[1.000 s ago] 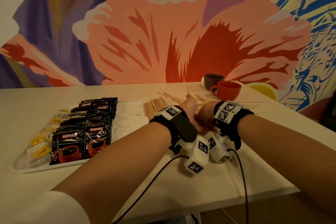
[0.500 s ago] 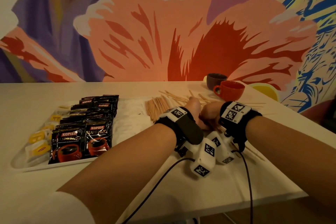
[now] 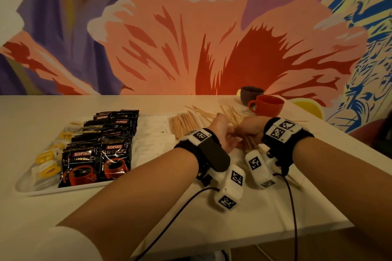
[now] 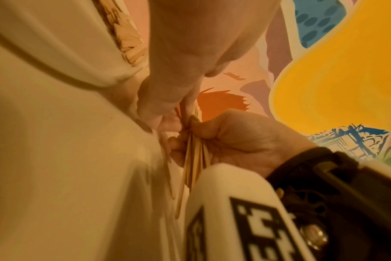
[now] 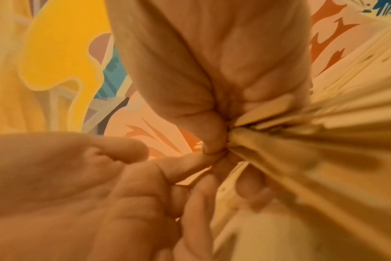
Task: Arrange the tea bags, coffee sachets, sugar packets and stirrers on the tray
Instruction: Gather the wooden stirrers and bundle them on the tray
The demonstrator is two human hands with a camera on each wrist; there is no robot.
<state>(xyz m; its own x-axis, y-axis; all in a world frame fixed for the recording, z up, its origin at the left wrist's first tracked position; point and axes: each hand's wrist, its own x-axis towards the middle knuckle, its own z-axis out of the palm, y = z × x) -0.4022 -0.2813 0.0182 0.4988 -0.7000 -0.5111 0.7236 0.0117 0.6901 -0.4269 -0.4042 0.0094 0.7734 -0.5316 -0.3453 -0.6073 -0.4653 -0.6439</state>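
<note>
A white tray (image 3: pixel 63 192) on the left holds yellow-tagged tea bags (image 3: pixel 47 163), black coffee sachets (image 3: pixel 101 150), white sugar packets (image 3: pixel 150 137) and a neat stack of wooden stirrers (image 3: pixel 183 124). To the tray's right, both hands meet over loose stirrers (image 3: pixel 231 114) scattered on the table. My right hand (image 3: pixel 250 131) grips a bundle of stirrers (image 4: pixel 194 159) in its curled fingers and thumb. My left hand (image 3: pixel 224 133) pinches the same bundle (image 5: pixel 279 123) from the other side, fingertips (image 4: pixel 165 121) against the right thumb.
A red cup (image 3: pixel 268 105) and a dark cup (image 3: pixel 252 93) stand behind the hands near the mural wall. The table's front edge (image 3: pixel 275 233) runs below the wrists, and cables hang from both wrist cameras.
Both hands have stayed together on the stirrer bundle and drifted slightly right. The tray's contents have not moved.
</note>
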